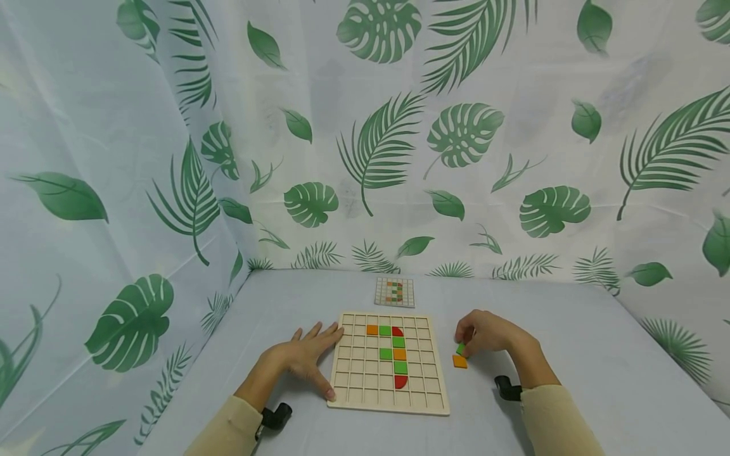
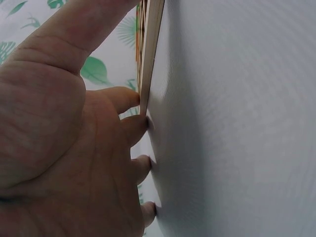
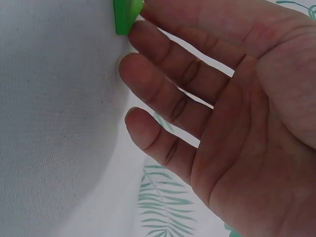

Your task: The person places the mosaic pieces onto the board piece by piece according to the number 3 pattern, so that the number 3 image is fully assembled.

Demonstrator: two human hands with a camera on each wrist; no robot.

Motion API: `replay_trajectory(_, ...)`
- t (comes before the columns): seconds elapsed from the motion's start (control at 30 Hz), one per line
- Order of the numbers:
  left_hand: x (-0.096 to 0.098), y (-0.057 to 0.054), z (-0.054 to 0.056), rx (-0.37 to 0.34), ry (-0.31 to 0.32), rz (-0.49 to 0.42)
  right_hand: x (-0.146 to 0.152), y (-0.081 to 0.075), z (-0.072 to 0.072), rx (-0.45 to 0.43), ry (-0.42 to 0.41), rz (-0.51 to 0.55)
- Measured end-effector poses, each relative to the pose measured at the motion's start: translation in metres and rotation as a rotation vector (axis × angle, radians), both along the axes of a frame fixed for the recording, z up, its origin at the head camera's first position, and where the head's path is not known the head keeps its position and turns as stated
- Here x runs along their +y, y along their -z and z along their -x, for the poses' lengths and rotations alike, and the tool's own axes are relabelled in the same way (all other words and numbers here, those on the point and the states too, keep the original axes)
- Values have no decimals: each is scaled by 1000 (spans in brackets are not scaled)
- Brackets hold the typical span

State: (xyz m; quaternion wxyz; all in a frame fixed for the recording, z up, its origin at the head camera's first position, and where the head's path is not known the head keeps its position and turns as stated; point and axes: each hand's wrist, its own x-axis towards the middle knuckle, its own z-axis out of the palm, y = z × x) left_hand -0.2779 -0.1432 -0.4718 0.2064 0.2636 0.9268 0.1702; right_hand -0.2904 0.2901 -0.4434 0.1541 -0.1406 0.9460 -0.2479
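A wooden grid board [image 1: 365, 380] lies on the table, with green, orange and red pieces set in some of its squares. My left hand [image 1: 308, 356] is spread along its left side, thumb at the near corner and index finger at the upper edge. In the left wrist view, the fingertips [image 2: 142, 168] rest on the tabletop. Right of the board, my right hand [image 1: 493, 330] pinches a green tile [image 1: 460, 349], partly hidden by the fingers. An orange tile [image 1: 459, 361] lies just below it. The right wrist view shows the green tile [image 3: 122, 17] at the fingertips.
Behind the board lies a small card [image 1: 381, 292] printed with a coloured grid pattern. Leaf-patterned cloth [image 1: 399, 215] hangs at the back and sides of the pale table [image 1: 274, 430]. Black devices [image 1: 277, 416] are strapped to both wrists.
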Motion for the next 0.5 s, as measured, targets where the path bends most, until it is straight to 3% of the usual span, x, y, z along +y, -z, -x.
replay_trajectory(0.5,0,2,1,1,-5,-1,1,-2,1,-3,20,-32)
